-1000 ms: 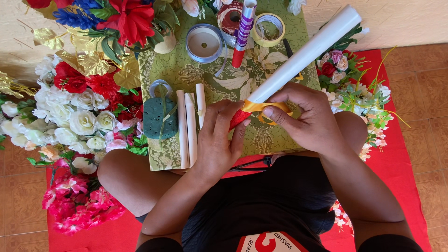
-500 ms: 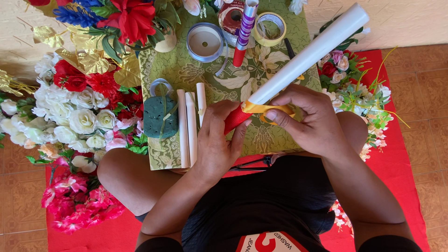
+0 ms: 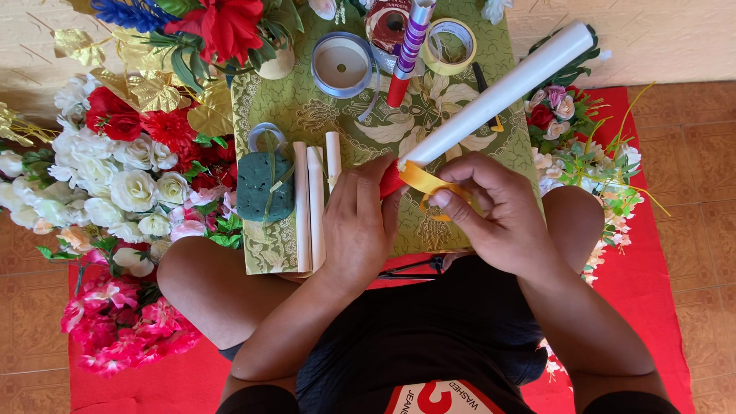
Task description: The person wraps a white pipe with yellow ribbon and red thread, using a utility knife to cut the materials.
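**Wrapping yellow tape onto the near end of a white tube**

Gripping the red-tipped end of the long white tube (image 3: pixel 498 96), the left hand (image 3: pixel 359 226) has its fingers curled and pressed together around it — thumb side up, so the tube stays angled away toward the far right and its near end sits steady right at the fingertips.

Right hand (image 3: pixel 502 218) pinches a strip of yellow tape (image 3: pixel 423 180) between thumb and index finger, pulled taut against the tube just beyond the left fingertips. The tape roll (image 3: pixel 438 207) hangs under the right fingers, looped on them — likely so it can feed out as the strip goes round.

Both hands work over a green patterned cloth (image 3: pixel 307 115). Just left of the left-hand knuckles lie three short white tubes (image 3: pixel 314 203) side by side, then a dark green foam block (image 3: pixel 264 186). Beyond the fingers: a silver ribbon spool (image 3: pixel 341 65), a purple striped roll (image 3: pixel 408 46), a clear tape roll (image 3: pixel 448 42). Artificial flowers (image 3: pixel 123 169) bank both sides, within reach.
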